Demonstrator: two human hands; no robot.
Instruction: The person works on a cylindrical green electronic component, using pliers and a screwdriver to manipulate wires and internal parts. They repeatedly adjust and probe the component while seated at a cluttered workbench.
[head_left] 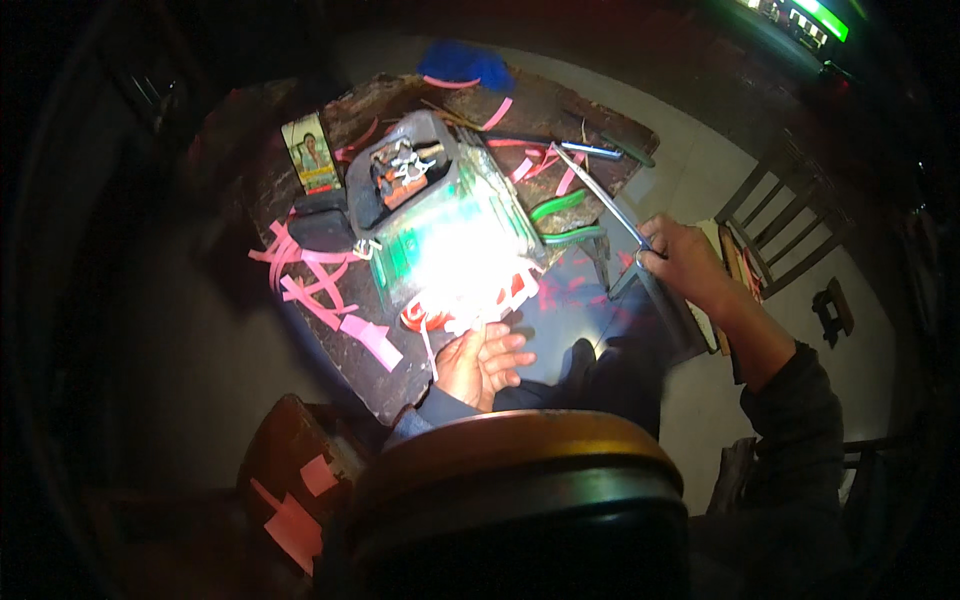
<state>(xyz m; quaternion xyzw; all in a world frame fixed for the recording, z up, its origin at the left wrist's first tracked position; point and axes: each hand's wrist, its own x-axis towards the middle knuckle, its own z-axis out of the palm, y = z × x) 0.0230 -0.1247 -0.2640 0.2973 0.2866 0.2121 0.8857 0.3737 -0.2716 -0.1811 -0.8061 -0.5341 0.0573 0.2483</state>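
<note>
My right hand (685,260) grips long metal scissors (605,195) by the handles, one finger ring showing at the palm. Their thin blades point up and left, the tips over pink scraps. My left hand (482,365) is at the near end of a green ribbed motor housing (410,245), palm up with fingers bent. Its thumb and finger seem to pinch something whitish at the housing's lower rim, lost in the glare. Red windings (415,317) show at that end. An open box (420,130) on top of the housing contains loose wires.
Pink strips (310,285) lie scattered over the rough dark table (375,385). Green-handled pliers (570,235) rest right of the motor. A phone (312,150) showing a picture stands at the left by a black case (322,228). A wooden chair (790,215) is at the right.
</note>
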